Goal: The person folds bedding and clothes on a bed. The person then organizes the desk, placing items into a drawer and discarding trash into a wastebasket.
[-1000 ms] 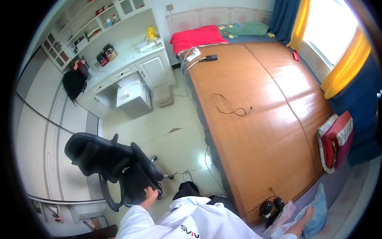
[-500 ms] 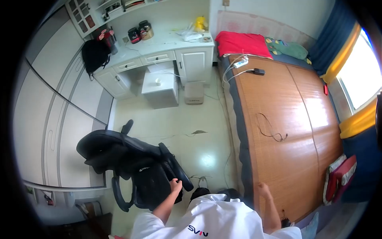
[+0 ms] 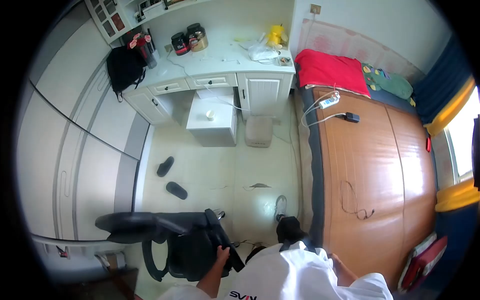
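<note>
My left hand (image 3: 222, 255) is closed on the near armrest (image 3: 223, 241) of a black office chair (image 3: 192, 254). The chair stands to my left, with its backrest (image 3: 145, 225) towards the wardrobe. My right hand (image 3: 336, 261) hangs low by my white shirt, next to the bed's edge; its fingers are mostly hidden. One shoe (image 3: 281, 205) is stretched forward on the floor.
Two dark slippers (image 3: 176, 190) lie beyond the chair. Ahead are a white desk (image 3: 215, 68), a small cabinet (image 3: 212, 128) and a beige box (image 3: 259, 132). The bed (image 3: 360, 165) runs along my right, with cables and a power strip (image 3: 329, 101). A wardrobe (image 3: 85, 125) lines the left.
The view has shifted, and the room sits lower and further right. The chair has moved back from the slippers, which now show fully. One shoe has come forward; my right hand is nearer my shirt.
</note>
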A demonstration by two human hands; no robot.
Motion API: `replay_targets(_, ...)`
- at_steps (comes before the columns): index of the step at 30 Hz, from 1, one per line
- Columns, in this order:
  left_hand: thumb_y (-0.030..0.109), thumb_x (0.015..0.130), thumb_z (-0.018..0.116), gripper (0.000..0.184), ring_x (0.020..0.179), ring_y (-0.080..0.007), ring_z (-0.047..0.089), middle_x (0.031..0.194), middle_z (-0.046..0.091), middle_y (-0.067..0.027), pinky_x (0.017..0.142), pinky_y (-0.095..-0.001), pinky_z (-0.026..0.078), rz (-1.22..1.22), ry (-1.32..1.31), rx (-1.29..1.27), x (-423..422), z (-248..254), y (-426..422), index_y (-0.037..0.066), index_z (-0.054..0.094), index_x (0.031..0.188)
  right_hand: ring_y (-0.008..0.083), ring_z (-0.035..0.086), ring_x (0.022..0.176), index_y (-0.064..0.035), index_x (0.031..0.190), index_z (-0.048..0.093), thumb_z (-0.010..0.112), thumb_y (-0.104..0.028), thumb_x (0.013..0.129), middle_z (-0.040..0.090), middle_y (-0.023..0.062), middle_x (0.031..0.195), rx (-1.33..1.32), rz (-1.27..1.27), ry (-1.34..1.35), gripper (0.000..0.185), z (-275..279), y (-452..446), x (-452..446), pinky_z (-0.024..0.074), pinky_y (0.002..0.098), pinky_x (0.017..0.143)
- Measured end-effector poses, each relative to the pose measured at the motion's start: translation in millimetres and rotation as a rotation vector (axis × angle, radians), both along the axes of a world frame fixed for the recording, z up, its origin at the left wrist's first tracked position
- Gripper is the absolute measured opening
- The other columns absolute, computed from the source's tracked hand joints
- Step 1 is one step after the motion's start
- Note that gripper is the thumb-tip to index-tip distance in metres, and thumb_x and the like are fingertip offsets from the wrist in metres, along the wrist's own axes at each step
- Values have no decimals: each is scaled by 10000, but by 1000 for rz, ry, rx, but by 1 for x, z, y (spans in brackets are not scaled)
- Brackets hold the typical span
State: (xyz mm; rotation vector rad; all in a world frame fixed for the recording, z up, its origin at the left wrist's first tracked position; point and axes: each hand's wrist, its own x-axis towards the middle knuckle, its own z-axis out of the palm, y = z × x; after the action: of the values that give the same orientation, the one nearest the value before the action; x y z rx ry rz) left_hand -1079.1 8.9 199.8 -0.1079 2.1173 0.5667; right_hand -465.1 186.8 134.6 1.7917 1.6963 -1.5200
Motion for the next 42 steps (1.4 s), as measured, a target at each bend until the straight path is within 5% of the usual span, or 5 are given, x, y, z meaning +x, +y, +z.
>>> replay_targets(3, 216, 848, 590, 606, 799, -244, 603, 1112, 534, -160, 654, -379, 514, 153, -235, -61, 3, 21, 34, 27, 313, 1353, 240, 661, 860, -90, 998, 695, 638, -244, 757, 686, 96, 965, -245, -337, -12, 292, 25, 104, -41, 542, 357, 672)
replay_targets(9, 238, 854, 552, 446, 694, -217, 628, 930, 604, -123, 579, -350, 491, 272, -330, 87, 0, 12, 114, 19, 474, 1235, 218, 659, 732, -110, 803, 690, 556, -125, 799, 676, 68, 785, 274, 572, -205, 135, 27, 373, -175, 531, 353, 643)
replay_targets(28, 201, 912, 496, 271, 749, -178, 636, 900, 625, -120, 615, -277, 495, 215, -55, 439, -277, 16, 509, 12, 533, 1102, 131, 617, 715, -18, 869, 626, 596, -183, 839, 641, 64, 724, 457, 184, 294, 171, 207, 810, -715, 499, 274, 646)
replay_targets(30, 198, 911, 500, 275, 776, -181, 634, 930, 623, -121, 640, -276, 497, 238, -65, 465, -299, 42, 540, 15, 523, 1115, 137, 601, 713, -10, 840, 601, 579, -195, 864, 620, 58, 701, 122, -452, 841, 188, 226, 867, -782, 481, 269, 642)
replay_targets(42, 156, 898, 535, 236, 676, -156, 592, 869, 603, -85, 564, -240, 464, 643, 19, 227, -247, 96, 561, 14, 526, 1086, 303, 614, 631, 20, 742, 567, 668, -363, 769, 622, 147, 692, 885, -375, 177, 397, 179, 1119, -999, 462, 399, 603)
